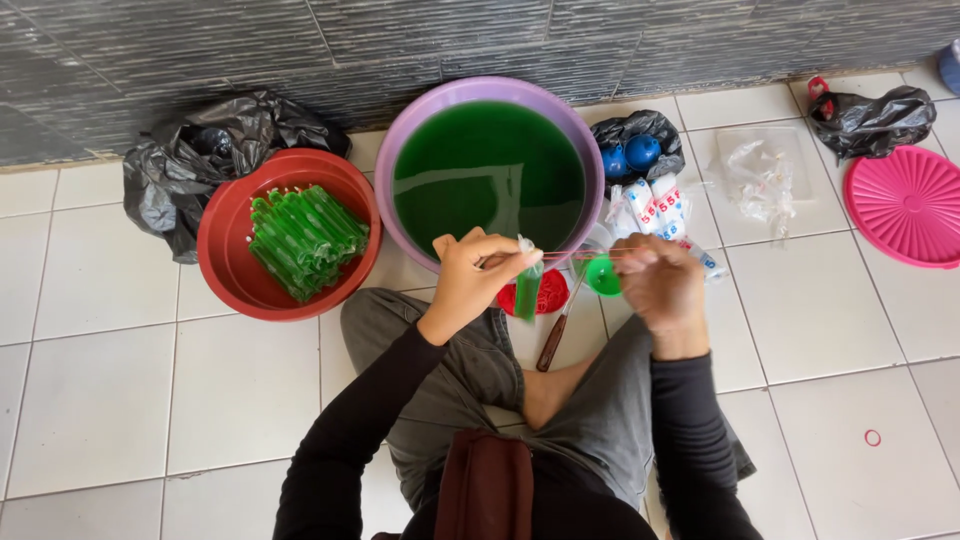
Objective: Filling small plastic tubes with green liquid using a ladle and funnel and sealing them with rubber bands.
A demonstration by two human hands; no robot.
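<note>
The person sits cross-legged on a white tiled floor [120, 400], both arms in black sleeves reaching forward over the knees. The left hand [472, 278] is closed in a pinch around the top of a small plastic pouch of green liquid [528, 288], which hangs upright below the fingers, just in front of the near rim of the purple basin [420, 115]. The right hand [660, 283] is closed too, pulling a thin red rubber band [590, 254] taut between itself and the neck of the pouch; the band runs level from one hand to the other. Just under the band, beside the right hand, sits a small green funnel [603, 276]. The purple basin, filled with dark green liquid, stands against the grey wall at the far edge of the floor. To its left, touching it, a red basin [225, 270] holds a stack of filled green pouches [305, 240] lying side by side. A black plastic bag [175, 170] lies behind the red basin. On the floor between the knees lie a round red lid [550, 293] and a brown-handled knife [553, 342]. To the right of the purple basin lie rolls of clear plastic bags [655, 208] and a pink lid [905, 205] near the right edge. A loose red rubber band [873, 437] lies well apart on the tiles at lower right.
</note>
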